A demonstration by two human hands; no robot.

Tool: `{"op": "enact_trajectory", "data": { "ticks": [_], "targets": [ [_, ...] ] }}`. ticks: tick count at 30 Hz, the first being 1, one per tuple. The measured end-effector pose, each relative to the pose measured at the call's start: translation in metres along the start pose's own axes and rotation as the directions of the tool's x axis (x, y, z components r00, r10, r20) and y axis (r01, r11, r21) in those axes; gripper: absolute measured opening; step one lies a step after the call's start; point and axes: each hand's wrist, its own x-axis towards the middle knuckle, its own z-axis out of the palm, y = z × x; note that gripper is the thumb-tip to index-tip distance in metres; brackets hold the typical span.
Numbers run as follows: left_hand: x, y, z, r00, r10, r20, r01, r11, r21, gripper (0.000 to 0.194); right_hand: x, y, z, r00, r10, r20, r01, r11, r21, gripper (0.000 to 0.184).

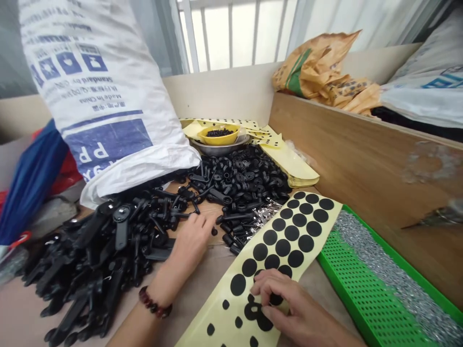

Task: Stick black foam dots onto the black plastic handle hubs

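Note:
My left hand (193, 238), with a beaded bracelet (155, 303) at its wrist, reaches to the bare patch of table between the piles of black plastic parts. Its fingers are bent downward, and their tips are partly hidden; a small black piece (214, 232) shows beside them. Over a yellow backing sheet (231, 260) of round black stickers (283, 247), my right hand (285, 303) is curled, thumb and forefinger closing on a black sticker (252, 311). Small drop-shaped black bits (238, 322) lie on the sheet's near end.
Long black arm-like parts (108, 241) heap at left, round ones (246, 173) behind. Silvery pins (265, 212) lie near the sheet. A green perforated tray (365, 270) of small metal pieces stands right, below a wooden board (361, 159). A white sack (108, 96) leans at back left; a yellow bowl (219, 139) sits behind.

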Motion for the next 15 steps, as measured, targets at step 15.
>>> {"op": "enact_trajectory", "data": {
  "ticks": [15],
  "targets": [
    [-0.131, 0.045, -0.006, 0.976, -0.132, 0.171, 0.203, 0.831, -0.518, 0.054, 0.011, -0.009, -0.005, 0.968, 0.249, 0.005, -0.229, 0.882, 0.411, 0.015]
  ]
}}
